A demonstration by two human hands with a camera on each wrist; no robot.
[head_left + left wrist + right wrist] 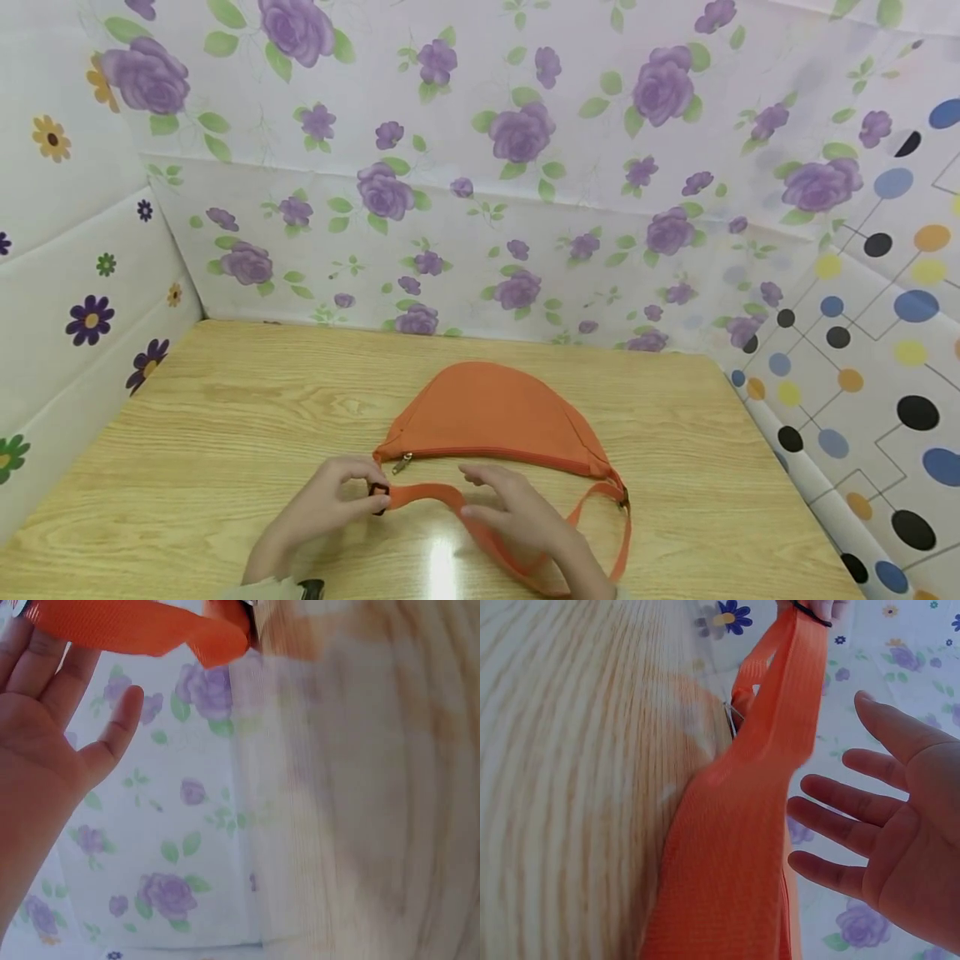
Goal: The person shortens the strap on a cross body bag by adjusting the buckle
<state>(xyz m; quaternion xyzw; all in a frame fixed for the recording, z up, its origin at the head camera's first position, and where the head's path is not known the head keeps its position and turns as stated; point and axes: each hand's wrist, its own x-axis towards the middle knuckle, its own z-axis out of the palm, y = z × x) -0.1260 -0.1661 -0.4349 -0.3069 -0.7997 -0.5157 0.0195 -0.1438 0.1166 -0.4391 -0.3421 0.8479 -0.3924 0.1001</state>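
An orange crescent-shaped waist bag [487, 412] lies on the table, its zipper [480, 454] facing the person and the metal zip pull [402, 463] at the left end. From its ends runs an orange webbing strap [427, 492]. My left hand [318, 508] pinches the black buckle [380, 492] on the strap's left part between thumb and fingers. Beside the strap, my right hand [517, 508] has its fingers spread. In the right wrist view nothing is in that hand [915, 825], and the strap [727, 847] stretches past its fingertips. A second, dark adjuster [623, 497] sits on the strap's right side.
The wood-grain table [262, 400] carries the bag. Behind it stands a wall covered in purple-flower cloth [465, 233]. Side walls have a daisy pattern [82, 317] on the left and coloured dots [885, 375] on the right. A loose strap loop lies near the front.
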